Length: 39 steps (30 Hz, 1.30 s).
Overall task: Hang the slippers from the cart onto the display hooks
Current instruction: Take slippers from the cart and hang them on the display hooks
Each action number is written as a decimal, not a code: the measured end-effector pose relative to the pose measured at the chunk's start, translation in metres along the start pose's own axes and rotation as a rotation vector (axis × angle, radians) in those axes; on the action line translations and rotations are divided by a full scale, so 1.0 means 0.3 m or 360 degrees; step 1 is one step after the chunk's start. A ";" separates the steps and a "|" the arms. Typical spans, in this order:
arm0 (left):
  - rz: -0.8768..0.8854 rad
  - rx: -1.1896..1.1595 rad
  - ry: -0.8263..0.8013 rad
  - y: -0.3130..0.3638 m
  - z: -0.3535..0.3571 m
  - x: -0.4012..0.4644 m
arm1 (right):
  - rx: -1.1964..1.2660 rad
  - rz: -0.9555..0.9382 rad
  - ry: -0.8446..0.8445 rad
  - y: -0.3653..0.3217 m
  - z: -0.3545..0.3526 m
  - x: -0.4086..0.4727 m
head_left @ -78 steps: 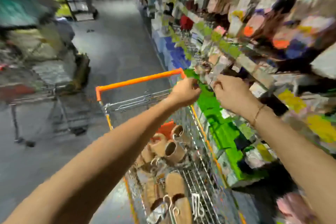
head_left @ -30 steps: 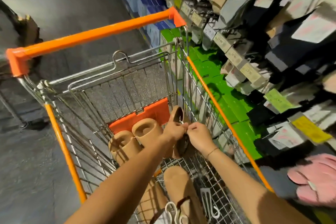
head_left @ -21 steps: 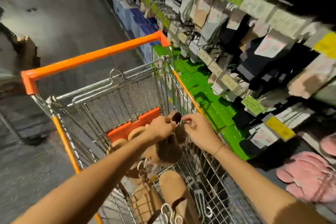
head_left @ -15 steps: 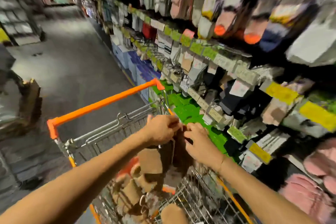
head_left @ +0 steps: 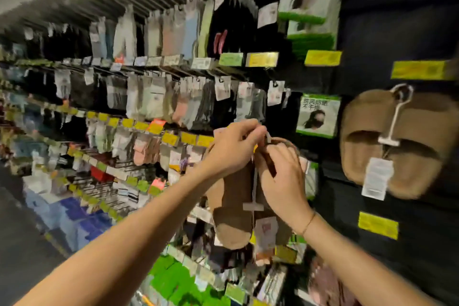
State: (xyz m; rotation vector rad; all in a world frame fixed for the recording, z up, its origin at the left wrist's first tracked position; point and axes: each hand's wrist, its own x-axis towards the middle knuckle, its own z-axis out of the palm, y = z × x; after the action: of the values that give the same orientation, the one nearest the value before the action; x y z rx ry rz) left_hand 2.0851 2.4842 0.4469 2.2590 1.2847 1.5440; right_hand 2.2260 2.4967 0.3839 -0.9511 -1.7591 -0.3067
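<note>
- Hanging with their long axis running up and down, the tan slippers [head_left: 232, 208] are being held up in front of the sock display [head_left: 149, 107], heels at the top and rounded toes pointing at the floor; a pale plastic hanger [head_left: 253, 187] is running down between the pair.
- The left hand [head_left: 234, 149] is curling its fingers round the top of the slippers, thumb and forefinger pinching the hanger's upper end.
- The right hand [head_left: 282, 181] is gripping the heel edge of the right-side slipper, fingers curled over it; a thin bracelet [head_left: 309, 222] is sitting on that wrist.
- Right of the held slippers, well apart, a matching hung pair [head_left: 397, 146] is dangling against the dark panel [head_left: 409, 32], toes up at a slant, with a white tag [head_left: 376, 179] below its hanger.
- Between the held slippers and the hung pair, face-mask packets [head_left: 318, 114] are hanging.
- Left of the slippers, rows of socks and yellow price labels [head_left: 171, 138] are receding down the aisle; motion is blurring them.
- Below the slippers, green boxes [head_left: 171, 278] are lining the bottom shelf.
- Dark panel is showing bare around the hung pair.
</note>
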 end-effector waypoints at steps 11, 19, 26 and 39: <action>0.0114 -0.0245 0.0169 0.052 0.294 0.420 | 0.0029 0.0562 0.0038 0.245 -0.203 0.395; 0.0256 -0.0361 0.0168 0.020 0.394 0.680 | 0.0183 0.0434 0.0022 0.457 -0.182 0.595; 0.0123 -0.0138 0.0343 -0.045 0.441 0.864 | 0.0099 0.0395 0.0178 0.569 -0.139 0.744; -0.0042 0.0021 0.0407 -0.037 0.554 0.908 | 0.0087 0.0655 0.0074 0.632 -0.085 0.789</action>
State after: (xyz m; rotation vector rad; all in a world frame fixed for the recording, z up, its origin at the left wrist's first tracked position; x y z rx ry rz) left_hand 2.2463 2.7375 0.5559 2.0950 1.3813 1.8682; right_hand 2.3522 2.7109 0.5592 -1.2261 -1.4789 -0.0157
